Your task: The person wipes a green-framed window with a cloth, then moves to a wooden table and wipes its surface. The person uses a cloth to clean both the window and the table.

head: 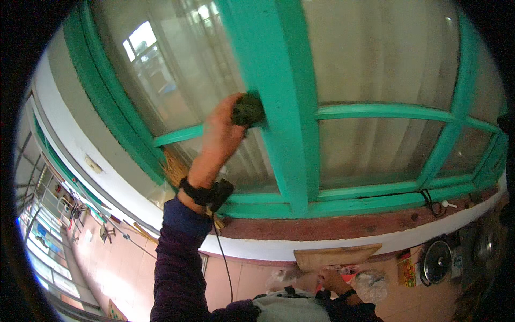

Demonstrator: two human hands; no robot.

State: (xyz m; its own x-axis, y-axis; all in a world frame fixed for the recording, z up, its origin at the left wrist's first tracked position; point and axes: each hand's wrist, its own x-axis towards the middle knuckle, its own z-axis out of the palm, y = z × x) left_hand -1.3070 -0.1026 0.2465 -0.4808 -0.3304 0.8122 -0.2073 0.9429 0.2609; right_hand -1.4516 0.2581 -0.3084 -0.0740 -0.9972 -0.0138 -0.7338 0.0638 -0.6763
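Note:
My left hand is raised on the left side of the view, its fingers around a dark sponge or wadded cloth. That dark pad touches the edge of a wide green window-frame post, beside a glass pane. A black strap with a small device sits on the left wrist, and a thin cable hangs from it. Low in front of my body is my right hand, partly curled near a red and clear plastic item; whether it holds anything cannot be told.
Below the window run a reddish sill and a white ledge. A looped black cord lies on the sill. Lower down are a wooden board, crumpled clear plastic and a lidded metal pot. A straw broom stands behind my left forearm.

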